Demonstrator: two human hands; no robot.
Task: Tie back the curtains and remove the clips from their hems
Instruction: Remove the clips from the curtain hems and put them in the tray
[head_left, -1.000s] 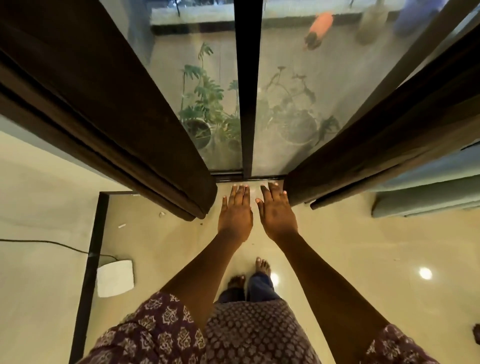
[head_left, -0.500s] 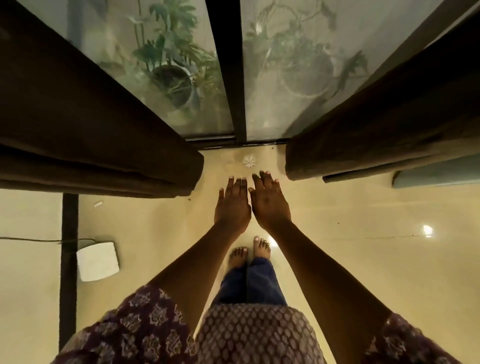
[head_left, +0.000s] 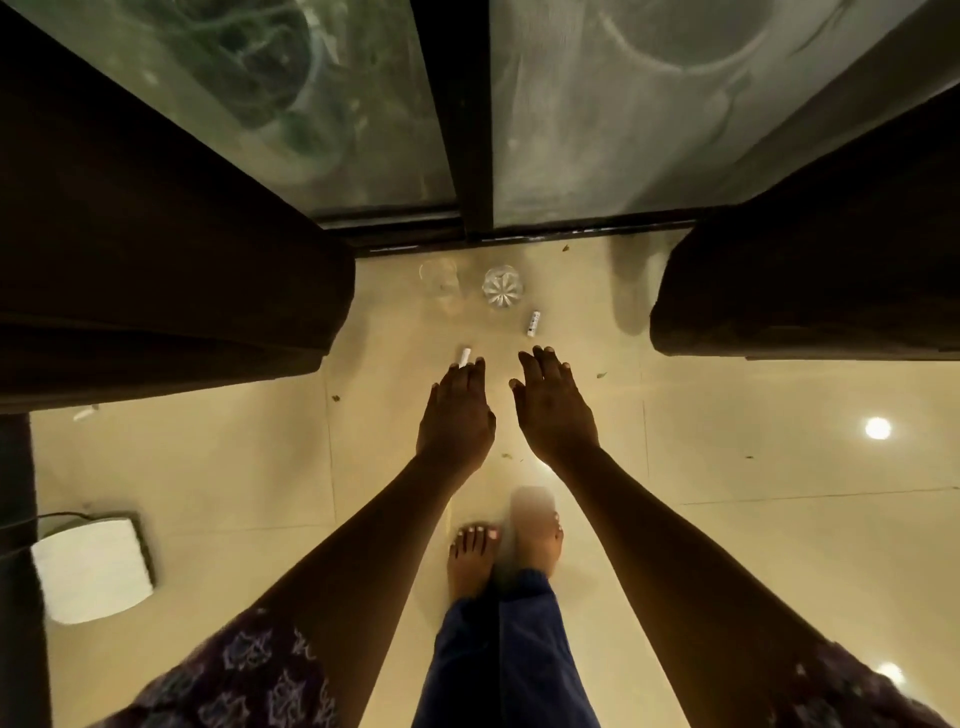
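We hold left hand (head_left: 456, 415) and right hand (head_left: 555, 410) spread, empty; beyond them a clip (head_left: 533, 323) lies pointing toward the glass (head_left: 597, 130).

No text, label or number can be read; dark marks on the small white cylinder (head_left: 533, 323) are too blurred.

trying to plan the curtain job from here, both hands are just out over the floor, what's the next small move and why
Probably swing the left hand out to the hem of the left curtain and take a grip there. Both hands are open and empty, the right hand too. Both curtains, including the right curtain, hang loose and untied. No clips show on either dark hem, so feeling along it comes first.
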